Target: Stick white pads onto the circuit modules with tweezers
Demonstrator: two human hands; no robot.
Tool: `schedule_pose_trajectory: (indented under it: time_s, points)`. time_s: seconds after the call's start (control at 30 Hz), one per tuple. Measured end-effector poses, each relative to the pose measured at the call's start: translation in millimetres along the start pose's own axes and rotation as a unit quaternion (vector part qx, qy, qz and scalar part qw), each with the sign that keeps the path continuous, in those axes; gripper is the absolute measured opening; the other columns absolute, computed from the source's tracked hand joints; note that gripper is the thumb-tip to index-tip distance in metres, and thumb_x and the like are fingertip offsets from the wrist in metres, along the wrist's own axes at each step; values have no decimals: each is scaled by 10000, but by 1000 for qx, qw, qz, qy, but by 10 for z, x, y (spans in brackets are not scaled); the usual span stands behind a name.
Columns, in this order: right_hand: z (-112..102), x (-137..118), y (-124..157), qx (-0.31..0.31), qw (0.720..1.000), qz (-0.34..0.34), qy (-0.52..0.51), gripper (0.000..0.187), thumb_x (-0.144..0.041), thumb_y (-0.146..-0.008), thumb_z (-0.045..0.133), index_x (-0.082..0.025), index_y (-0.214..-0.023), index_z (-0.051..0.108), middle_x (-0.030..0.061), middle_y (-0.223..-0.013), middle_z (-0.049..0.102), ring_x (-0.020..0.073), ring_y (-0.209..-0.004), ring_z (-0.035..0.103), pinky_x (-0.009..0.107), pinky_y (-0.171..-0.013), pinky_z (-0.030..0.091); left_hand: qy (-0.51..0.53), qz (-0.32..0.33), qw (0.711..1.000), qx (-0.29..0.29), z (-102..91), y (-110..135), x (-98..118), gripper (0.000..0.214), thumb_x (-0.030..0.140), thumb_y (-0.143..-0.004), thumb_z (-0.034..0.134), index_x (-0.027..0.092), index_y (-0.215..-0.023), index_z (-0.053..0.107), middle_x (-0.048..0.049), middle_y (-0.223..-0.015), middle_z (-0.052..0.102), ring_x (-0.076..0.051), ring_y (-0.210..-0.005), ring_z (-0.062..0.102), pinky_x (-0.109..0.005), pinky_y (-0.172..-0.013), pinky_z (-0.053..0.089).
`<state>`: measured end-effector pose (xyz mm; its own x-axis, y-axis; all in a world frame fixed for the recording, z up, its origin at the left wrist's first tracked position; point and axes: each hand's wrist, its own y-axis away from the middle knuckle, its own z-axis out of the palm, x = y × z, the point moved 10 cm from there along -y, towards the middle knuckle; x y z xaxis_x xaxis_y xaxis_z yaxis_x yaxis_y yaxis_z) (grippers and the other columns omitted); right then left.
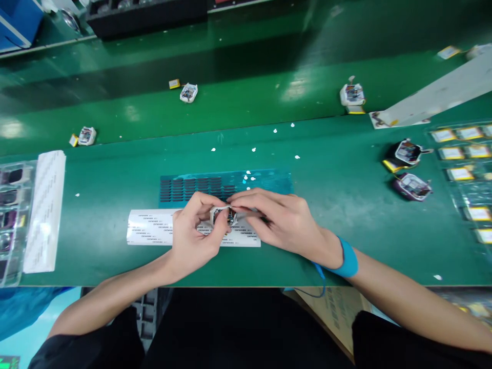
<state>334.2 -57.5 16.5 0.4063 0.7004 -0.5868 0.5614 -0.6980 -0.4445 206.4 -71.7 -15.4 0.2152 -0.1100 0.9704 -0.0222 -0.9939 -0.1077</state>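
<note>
Between the thumb and fingers of my left hand [200, 233] is a small white smartwatch housing [216, 215], its inside with circuit parts facing up. The fingertips of my right hand [279, 218] are pinched together at the housing's right edge; whatever they grip is too small to make out. A blue band circles my right wrist. Below both hands lies a white printed strip [149, 228]. Just behind them is a blue sheet [269, 180] bearing rows of dark strips [192, 188].
Two dark housings [413, 185] with batteries lie at right, beside a clear tray [457, 189] of batteries. A slanted white post [438, 89] stands behind. Further housings [188, 93] rest on the green belt. At left are a parts tray [19, 277] and white sheets [45, 215].
</note>
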Motion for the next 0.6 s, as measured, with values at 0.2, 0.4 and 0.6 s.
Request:
schedule_pose_trajectory:
  time_s: [0.2,0.4,0.6]
  points:
    - [-6,-291,136,-29,963,-149,224,265,-56,-968,475,-119,-1134,672,110,-1156,767,149,-715,746,266,-531,564,15,-35,999,-1,2,-4,-51,81,150,-916,644,188,-931,574,25,-666,709,-122,-543,713,-205,-512,535]
    - [-84,-261,89,9,986,-99,134,223,-99,-954,551,-162,-1109,698,90,-1137,775,174,-803,772,258,-610,608,0,-27,1000,11,-32,10,-60,104,143,-886,679,191,-905,588,0,-700,731,-132,-574,700,-233,-546,547]
    - [-59,170,-21,23,986,95,-133,153,-320,-937,695,-188,-999,743,-4,-743,753,88,-549,608,217,-456,417,-37,25,999,-11,-32,35,48,119,115,-877,677,192,-913,593,-1,-750,730,-122,-610,698,-248,-618,545]
